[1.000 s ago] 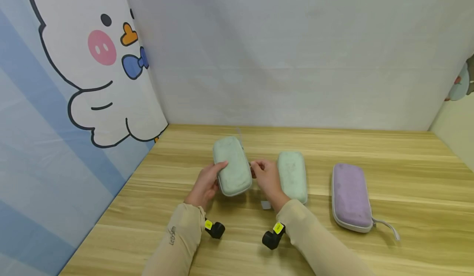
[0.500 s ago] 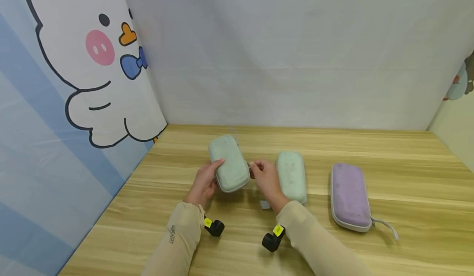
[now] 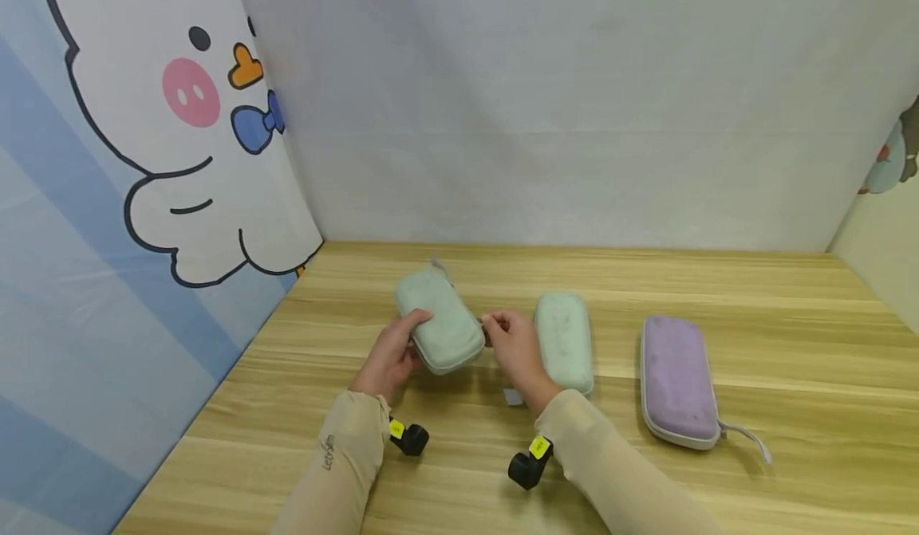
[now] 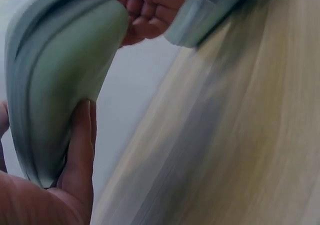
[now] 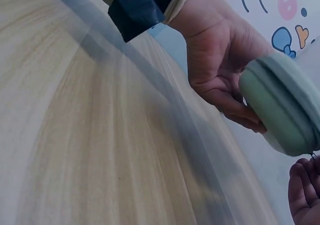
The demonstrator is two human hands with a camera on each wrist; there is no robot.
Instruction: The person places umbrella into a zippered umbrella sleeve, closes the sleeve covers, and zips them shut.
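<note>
My left hand (image 3: 391, 356) grips a pale green zip case (image 3: 441, 320) above the table, thumb on its top face and fingers underneath. The case is tilted, its far end leaning left. At its right edge my right hand (image 3: 514, 348) pinches what looks like the zipper pull, mostly hidden by the fingers; a bit of metal (image 5: 313, 155) shows there in the right wrist view. The seam around the case looks closed where it shows. A second pale green case (image 3: 565, 344) lies on the table just beyond the right hand, a small white tag beside it.
Farther right, a purple zip case (image 3: 678, 379) with a grey wrist strap (image 3: 750, 439) lies on the wooden table (image 3: 811, 344). A white cloth backdrop (image 3: 574, 104) rises behind the table, and a cartoon-printed curtain (image 3: 179, 224) borders its left side.
The held green case has shifted slightly left and turned, its far end swinging left. My left hand moved with it, while the right hand stayed nearly still at the case's edge.
</note>
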